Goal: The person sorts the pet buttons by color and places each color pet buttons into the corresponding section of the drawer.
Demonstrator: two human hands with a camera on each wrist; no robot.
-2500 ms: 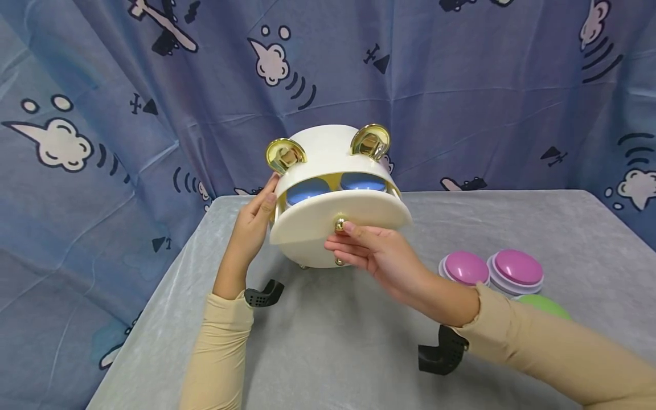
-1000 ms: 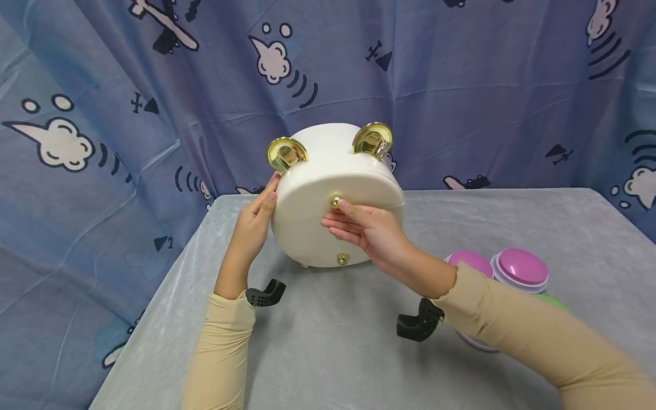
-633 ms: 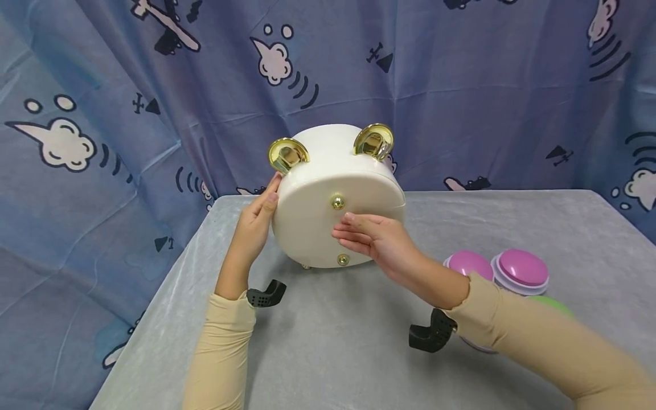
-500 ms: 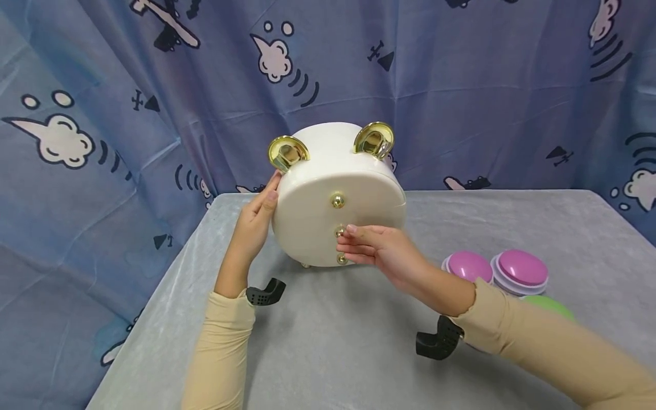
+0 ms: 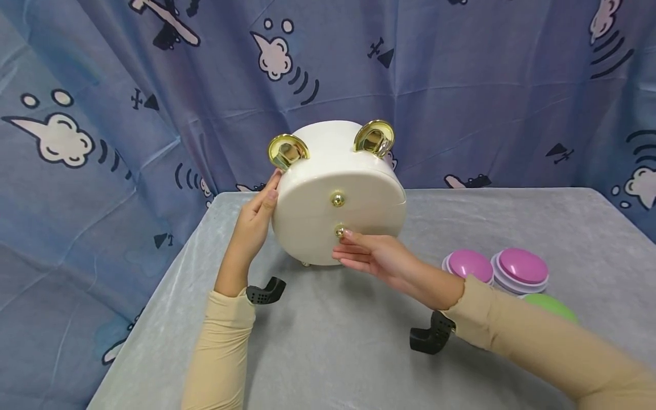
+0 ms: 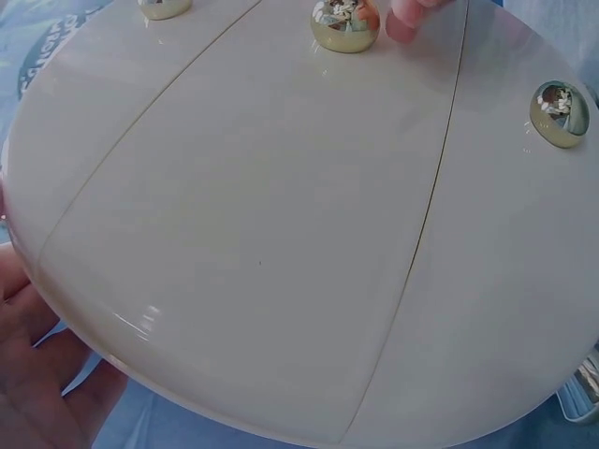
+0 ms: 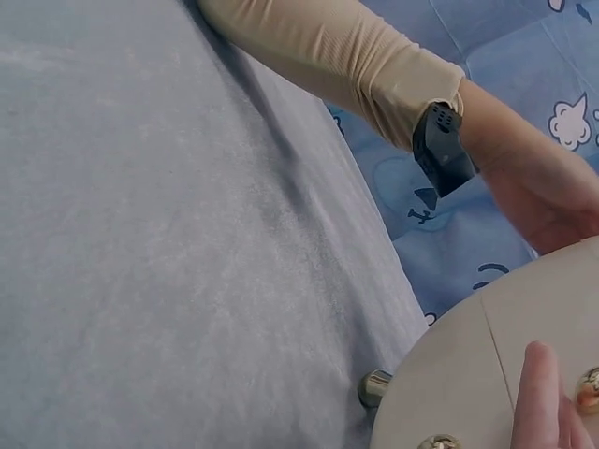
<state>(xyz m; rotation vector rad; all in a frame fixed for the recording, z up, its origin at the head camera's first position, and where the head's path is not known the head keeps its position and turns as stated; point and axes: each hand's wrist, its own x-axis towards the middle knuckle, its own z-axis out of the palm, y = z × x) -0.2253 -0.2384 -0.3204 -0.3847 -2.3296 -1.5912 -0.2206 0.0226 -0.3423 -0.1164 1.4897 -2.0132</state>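
Note:
A white rounded drawer box with gold ears stands on the table; its front is flush. Two seams and three gold knobs show on it in the left wrist view. My left hand rests along the box's left side, fingers extended upward just below the left ear. At the middle knob is my right hand, thumb tip right at the knob and fingers straight below it. In the left wrist view a fingertip lies close beside the middle knob. The hand hides the bottom knob in the head view.
To the right on the grey cloth-covered table are two round things with pink domed tops, one nearer and one farther right. A green domed one is partly behind the right sleeve. A blue patterned curtain hangs behind.
The top drawer, pulled out with blue domed things inside, has gone in flush. My right hand has left the top knob and moved down to the middle one. My left hand has stayed put.

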